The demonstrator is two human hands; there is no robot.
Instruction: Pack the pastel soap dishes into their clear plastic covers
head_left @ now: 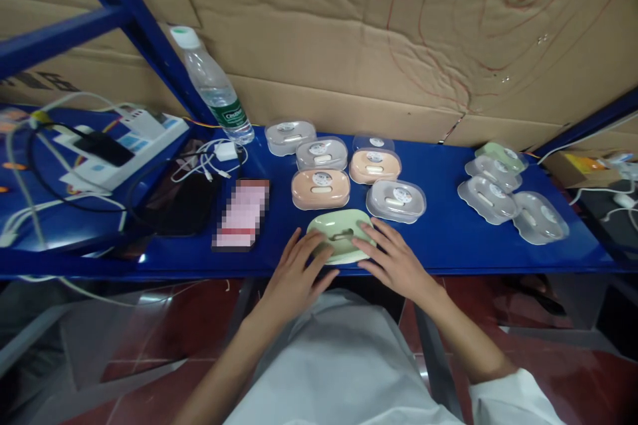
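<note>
Both hands [343, 257] on green dish [343, 236], long axis L–R

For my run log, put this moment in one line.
left hand: on green dish | right hand: on green dish | phone: left of dish

Both hands, the left [298, 272] and the right [396, 257], are on the green case [341, 234] at the near edge of the blue table [443, 239], fingers spread loosely over its two sides. Just beyond it sit two peach cases [321, 188] and several grey ones [396, 201] with clear covers, and another group [539, 218], grey with one green, lies well off to the right. Over on the left there's a phone [242, 214], and a water bottle [219, 93] stands behind it near the cardboard [319, 33].
</note>
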